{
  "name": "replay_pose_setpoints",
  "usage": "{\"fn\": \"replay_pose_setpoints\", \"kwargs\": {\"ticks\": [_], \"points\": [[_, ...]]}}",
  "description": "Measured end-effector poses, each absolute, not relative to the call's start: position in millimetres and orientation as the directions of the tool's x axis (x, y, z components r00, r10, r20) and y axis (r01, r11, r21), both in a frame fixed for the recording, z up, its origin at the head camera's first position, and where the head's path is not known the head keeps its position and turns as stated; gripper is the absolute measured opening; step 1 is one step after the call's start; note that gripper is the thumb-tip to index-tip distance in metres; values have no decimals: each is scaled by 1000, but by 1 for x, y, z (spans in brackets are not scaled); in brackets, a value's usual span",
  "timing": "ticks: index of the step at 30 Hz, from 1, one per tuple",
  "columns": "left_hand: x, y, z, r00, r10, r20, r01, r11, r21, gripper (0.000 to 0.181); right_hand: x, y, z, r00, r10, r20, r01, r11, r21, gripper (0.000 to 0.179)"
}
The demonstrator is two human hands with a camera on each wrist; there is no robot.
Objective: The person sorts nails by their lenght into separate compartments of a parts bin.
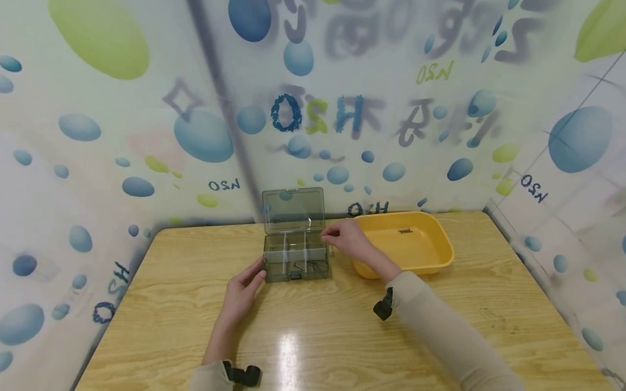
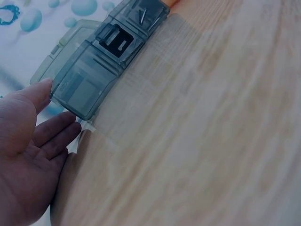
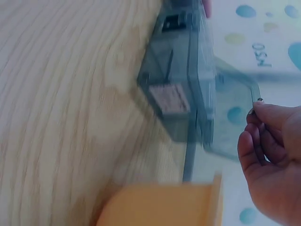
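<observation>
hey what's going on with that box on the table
A person is handling small pieces at a wooden table. Their left hand touches the left side of a see-through divided box, its lid open. The right hand pinches a small dark item near the box's back right. Metal pieces lie in front compartments, and another piece sits in the yellow tray.
</observation>
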State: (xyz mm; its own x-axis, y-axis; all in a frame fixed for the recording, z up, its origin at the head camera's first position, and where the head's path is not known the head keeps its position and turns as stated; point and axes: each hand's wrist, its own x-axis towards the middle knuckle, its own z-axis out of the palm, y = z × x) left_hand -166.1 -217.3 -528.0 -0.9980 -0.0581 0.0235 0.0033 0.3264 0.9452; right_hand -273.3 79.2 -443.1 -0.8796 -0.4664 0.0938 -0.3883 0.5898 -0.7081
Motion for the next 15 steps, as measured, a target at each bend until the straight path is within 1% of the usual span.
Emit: {"fn": "replay_pose_setpoints", "kwargs": {"ticks": [8, 15], "points": [[-168, -217, -528, -997, -60, 44, 22, 318, 948, 45, -269, 44, -441, -847, -530, 46, -406, 588, -700, 14], [-168, -218, -529, -997, -65, 32, 10, 321, 947, 45, -266, 29, -440, -814, -579, 40, -429, 554, -714, 13]]}}
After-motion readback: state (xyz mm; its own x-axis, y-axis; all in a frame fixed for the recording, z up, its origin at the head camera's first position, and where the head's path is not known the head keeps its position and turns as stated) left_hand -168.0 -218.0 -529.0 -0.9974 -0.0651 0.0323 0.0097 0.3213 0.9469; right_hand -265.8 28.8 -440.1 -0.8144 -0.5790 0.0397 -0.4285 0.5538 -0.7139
